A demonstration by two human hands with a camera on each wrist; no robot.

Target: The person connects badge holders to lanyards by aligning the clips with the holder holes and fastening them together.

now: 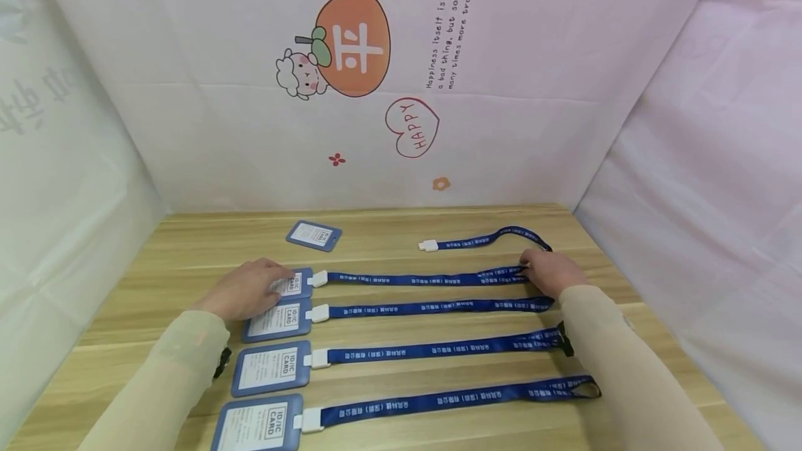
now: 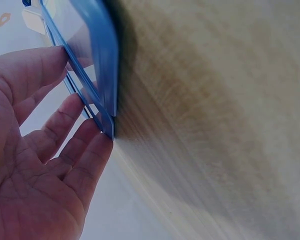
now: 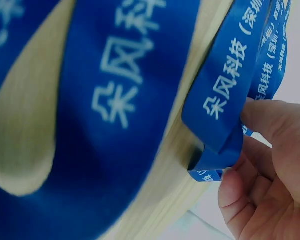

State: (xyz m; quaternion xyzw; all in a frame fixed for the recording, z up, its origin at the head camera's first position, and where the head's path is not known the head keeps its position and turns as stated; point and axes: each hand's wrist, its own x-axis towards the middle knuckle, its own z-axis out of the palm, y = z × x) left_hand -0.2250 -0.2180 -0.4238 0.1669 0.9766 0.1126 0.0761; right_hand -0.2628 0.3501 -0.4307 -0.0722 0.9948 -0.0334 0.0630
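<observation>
In the head view, my left hand (image 1: 247,289) holds the edges of a blue ID badge holder (image 1: 304,284), the farthest in a column of several. A white clip (image 1: 319,278) joins it to a blue lanyard (image 1: 401,280) stretched to the right. At that lanyard's far end my right hand (image 1: 554,273) pinches the strap loop. The left wrist view has thumb and fingertips along the edges of the badge holder (image 2: 102,55). In the right wrist view, thumb and fingers grip the lanyard strap (image 3: 235,80); the fingers partly hide behind it.
Nearer me lie more badge holders (image 1: 278,319) with lanyards (image 1: 432,308) in parallel rows. A loose badge holder (image 1: 315,235) and a separate lanyard (image 1: 466,243) with a white clip lie at the back of the wooden table (image 1: 376,223). White printed cloth (image 1: 250,145) encloses the table.
</observation>
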